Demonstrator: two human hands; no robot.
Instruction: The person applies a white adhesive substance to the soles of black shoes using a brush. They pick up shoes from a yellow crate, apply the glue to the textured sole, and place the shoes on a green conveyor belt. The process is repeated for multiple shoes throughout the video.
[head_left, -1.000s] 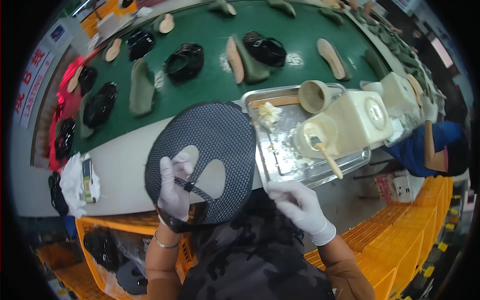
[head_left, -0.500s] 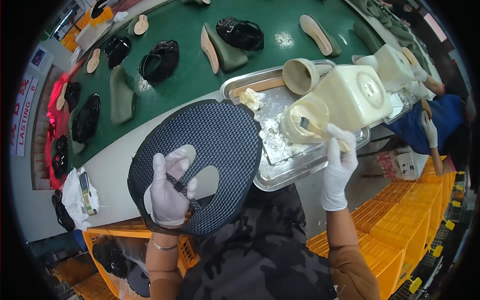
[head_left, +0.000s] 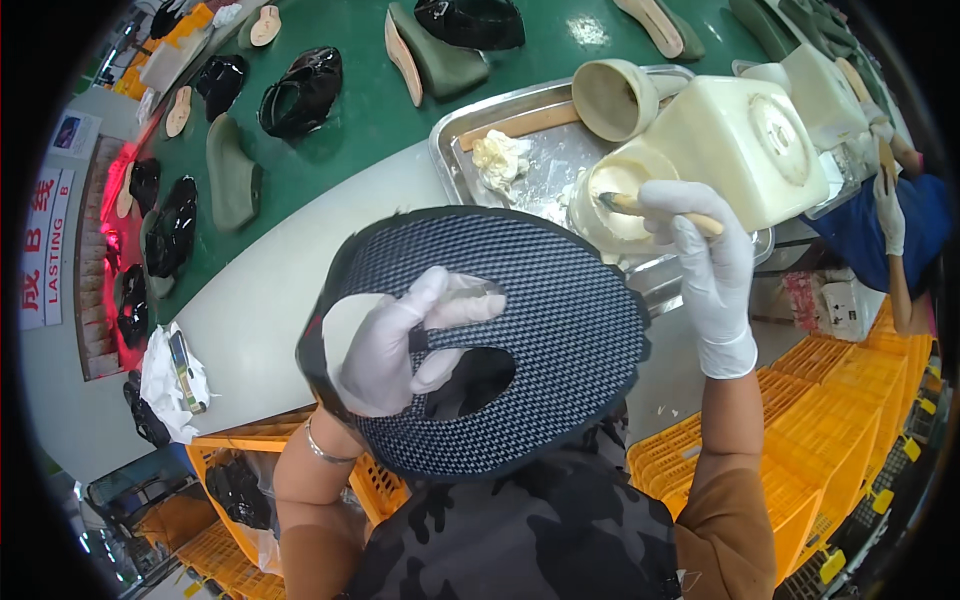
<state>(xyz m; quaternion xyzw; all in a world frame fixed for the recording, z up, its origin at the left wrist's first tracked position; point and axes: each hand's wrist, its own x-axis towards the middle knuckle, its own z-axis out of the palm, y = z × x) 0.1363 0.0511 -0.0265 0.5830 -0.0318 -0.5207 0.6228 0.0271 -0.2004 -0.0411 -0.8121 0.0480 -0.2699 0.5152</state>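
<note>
My gloved left hand (head_left: pixel 385 350) reaches through the cut-outs of a dark shoe upper (head_left: pixel 560 320) with a woven grey-and-black pattern. Its fingers close over the narrow band between the openings and hold the piece spread out before my chest. In my gloved right hand (head_left: pixel 715 270) is a small brush (head_left: pixel 622 204) with a pale wooden handle, pinched between the fingers. The bristle end lies over the mouth of a cream-coloured tub (head_left: pixel 590 218) holding thick white paste. This tub stands in a metal tray (head_left: pixel 441 160), just beyond the upper.
A large whitish canister (head_left: pixel 735 140), a tipped cup (head_left: pixel 605 105) and a crumpled pale lump (head_left: pixel 500 160) share the tray. Shoe lasts (head_left: pixel 235 175) and black uppers (head_left: pixel 302 95) lie on the green belt. Yellow crates (head_left: pixel 790 420) stand right; a co-worker's gloved hand (head_left: pixel 890 215) is beyond.
The shoe upper has moved right and turned in my left hand, its far edge now near the tray. My right hand has risen, and the brush has come up from inside the tub to its mouth.
</note>
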